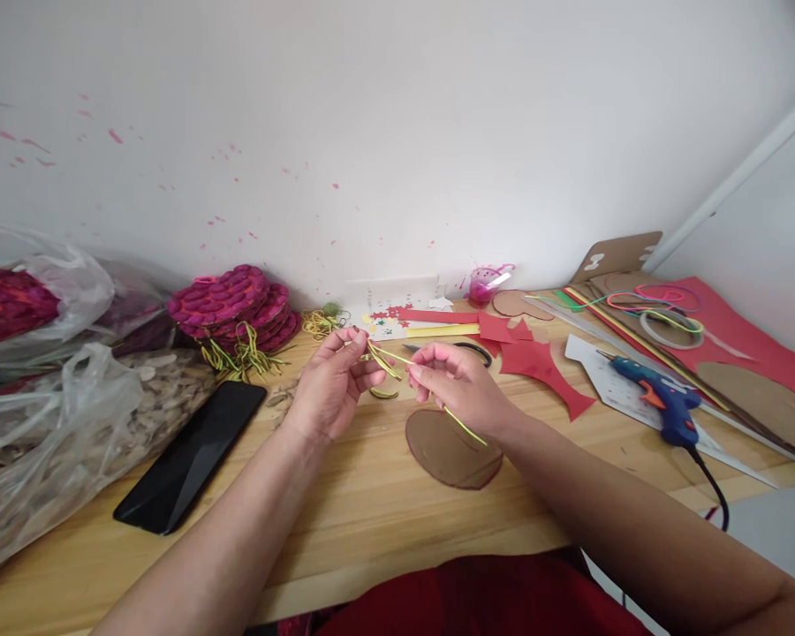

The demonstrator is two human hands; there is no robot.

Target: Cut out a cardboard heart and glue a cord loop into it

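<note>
My left hand [335, 382] is raised above the wooden table [371, 503], its fingers pinched on the end of some thin yellow-green strands [385, 357]. My right hand [460, 382] sits close beside it, fingers closed on the same strands, and one strand trails out past its palm down to the right. A brown oval cardboard piece [451, 450] lies flat on the table just below my right hand. Black-handled scissors [473, 350] lie partly hidden behind my right hand.
A black phone [191, 456] lies at the left. Stacked magenta woven discs [233, 306] and plastic bags [46, 415] fill the far left. Red paper cut-outs [543, 364], a blue glue gun [662, 399], tape rolls and cardboard crowd the right.
</note>
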